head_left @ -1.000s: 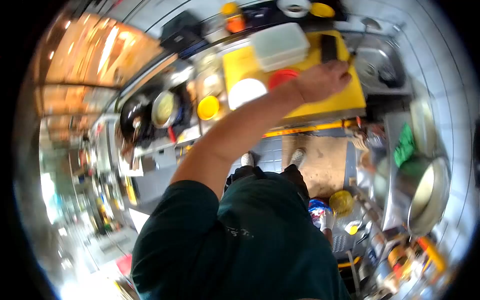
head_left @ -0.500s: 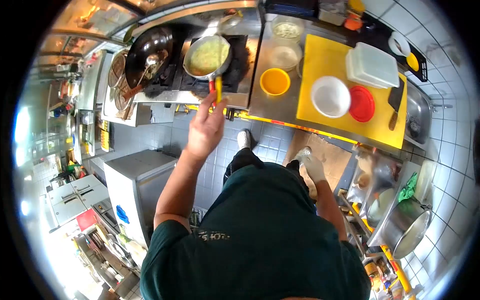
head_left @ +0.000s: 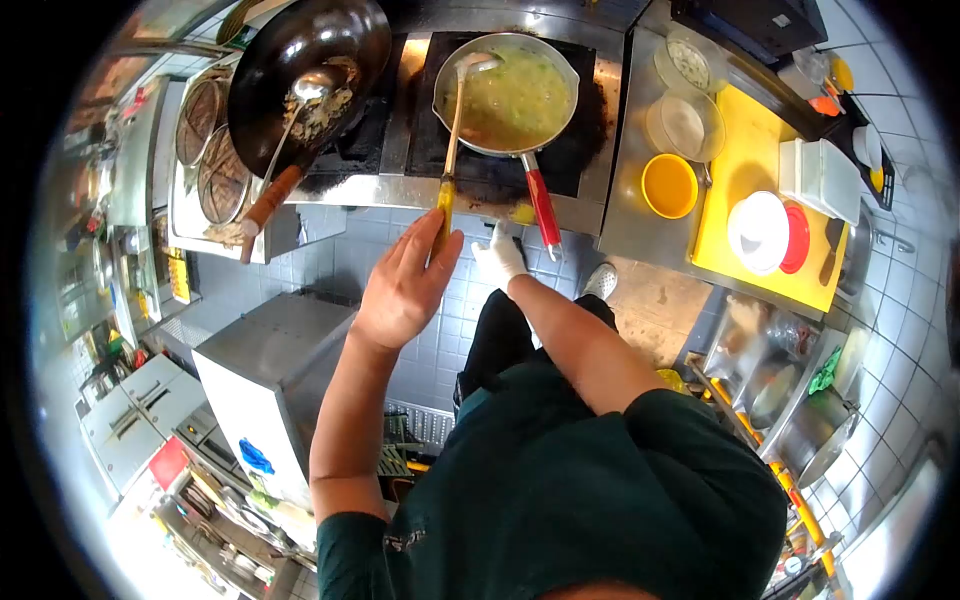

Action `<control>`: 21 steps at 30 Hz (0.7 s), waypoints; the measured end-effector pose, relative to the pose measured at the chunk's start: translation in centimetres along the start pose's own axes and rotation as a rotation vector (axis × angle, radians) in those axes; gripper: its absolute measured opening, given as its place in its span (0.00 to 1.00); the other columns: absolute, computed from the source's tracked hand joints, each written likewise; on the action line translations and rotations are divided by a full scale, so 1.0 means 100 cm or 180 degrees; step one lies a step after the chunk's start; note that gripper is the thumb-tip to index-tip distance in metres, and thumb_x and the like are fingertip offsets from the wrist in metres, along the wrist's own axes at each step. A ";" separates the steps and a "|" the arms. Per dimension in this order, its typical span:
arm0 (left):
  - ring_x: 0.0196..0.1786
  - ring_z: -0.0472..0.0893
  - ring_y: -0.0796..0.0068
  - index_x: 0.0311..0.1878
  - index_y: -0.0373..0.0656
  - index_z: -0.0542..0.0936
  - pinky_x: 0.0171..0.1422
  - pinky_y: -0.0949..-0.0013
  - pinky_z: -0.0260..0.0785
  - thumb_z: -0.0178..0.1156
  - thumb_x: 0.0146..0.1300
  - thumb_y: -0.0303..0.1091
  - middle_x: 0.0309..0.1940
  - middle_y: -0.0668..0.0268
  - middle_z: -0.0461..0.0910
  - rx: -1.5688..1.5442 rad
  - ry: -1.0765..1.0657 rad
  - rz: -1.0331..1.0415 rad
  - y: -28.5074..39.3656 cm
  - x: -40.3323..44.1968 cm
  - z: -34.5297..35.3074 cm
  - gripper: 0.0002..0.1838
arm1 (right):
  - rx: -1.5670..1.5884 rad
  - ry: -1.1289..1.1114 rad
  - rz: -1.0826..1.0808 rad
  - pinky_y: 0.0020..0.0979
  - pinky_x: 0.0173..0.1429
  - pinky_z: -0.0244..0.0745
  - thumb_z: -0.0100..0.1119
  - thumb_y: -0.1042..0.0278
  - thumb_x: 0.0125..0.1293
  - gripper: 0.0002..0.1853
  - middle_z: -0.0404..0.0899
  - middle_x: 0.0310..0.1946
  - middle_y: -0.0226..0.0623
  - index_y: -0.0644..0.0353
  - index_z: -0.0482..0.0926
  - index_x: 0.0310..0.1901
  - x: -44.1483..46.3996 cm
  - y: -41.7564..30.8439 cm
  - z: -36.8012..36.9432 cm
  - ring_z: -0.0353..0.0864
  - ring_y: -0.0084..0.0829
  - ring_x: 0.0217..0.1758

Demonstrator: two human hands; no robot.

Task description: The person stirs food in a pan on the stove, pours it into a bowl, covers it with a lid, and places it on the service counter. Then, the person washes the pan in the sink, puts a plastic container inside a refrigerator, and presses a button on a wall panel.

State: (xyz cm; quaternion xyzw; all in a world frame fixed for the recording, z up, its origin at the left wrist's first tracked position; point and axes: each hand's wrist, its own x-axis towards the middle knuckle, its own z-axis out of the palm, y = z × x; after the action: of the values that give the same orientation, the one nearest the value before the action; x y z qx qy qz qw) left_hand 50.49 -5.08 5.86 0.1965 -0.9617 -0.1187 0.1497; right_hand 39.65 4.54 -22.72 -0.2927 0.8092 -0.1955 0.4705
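Note:
A ladle [head_left: 456,133] with a yellow grip leans in a pan of greenish, bubbling soup [head_left: 520,95], its metal bowl near the far left rim. My left hand [head_left: 403,285], bare, has thumb and fingers on either side of the grip's end. The pan's red handle [head_left: 541,205] points toward me over the stove's front edge, untouched. Left of that handle, my right hand [head_left: 503,262] in a white glove reaches to the front of the stove [head_left: 590,218], beside a dark fitting. Its thumb stands apart from the fingers; whether the fingertips touch the fitting is unclear.
A dark wok [head_left: 345,45] with a ladle and food scraps sits left, its wooden handle [head_left: 268,200] jutting forward. Strainers [head_left: 222,175] lie beyond it. On the right counter are an orange bowl [head_left: 669,186], a yellow board [head_left: 715,235], a white tub [head_left: 757,233] and a cleaver [head_left: 831,248].
My view has moved closer to the stove. My left hand has shifted from beside the pan's handle to the ladle's grip end. The gloved right hand has come forward from my side to the stove front.

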 end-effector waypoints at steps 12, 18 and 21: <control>0.54 0.87 0.47 0.58 0.37 0.83 0.53 0.60 0.86 0.64 0.60 0.11 0.57 0.43 0.81 -0.0325 0.0492 -0.0282 -0.006 -0.008 -0.007 0.22 | 0.0349 -0.0964 0.0575 0.44 0.68 0.74 0.57 0.70 0.60 0.19 0.85 0.45 0.61 0.72 0.82 0.50 0.082 0.042 0.039 0.86 0.56 0.52; 0.51 0.88 0.49 0.58 0.37 0.83 0.52 0.59 0.85 0.66 0.56 0.15 0.60 0.44 0.80 -0.0274 0.0250 -0.0042 -0.015 -0.002 -0.017 0.24 | 0.1485 -0.2126 -0.1164 0.35 0.59 0.81 0.58 0.74 0.70 0.12 0.88 0.38 0.38 0.64 0.85 0.51 0.079 0.153 0.041 0.88 0.36 0.40; 0.53 0.87 0.48 0.58 0.35 0.83 0.54 0.59 0.84 0.66 0.57 0.15 0.59 0.45 0.80 -0.0246 0.0119 0.0322 -0.025 0.012 -0.022 0.23 | 0.3253 -0.2001 0.0194 0.42 0.68 0.79 0.48 0.67 0.80 0.23 0.82 0.58 0.46 0.74 0.73 0.68 -0.008 0.119 -0.039 0.84 0.39 0.60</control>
State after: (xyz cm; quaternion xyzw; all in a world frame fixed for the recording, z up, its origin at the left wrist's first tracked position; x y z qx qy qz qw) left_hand 51.04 -8.22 7.45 0.1438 -0.9622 -0.1443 0.1808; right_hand 33.11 14.23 -27.39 -0.0498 0.4428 -0.4502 0.7738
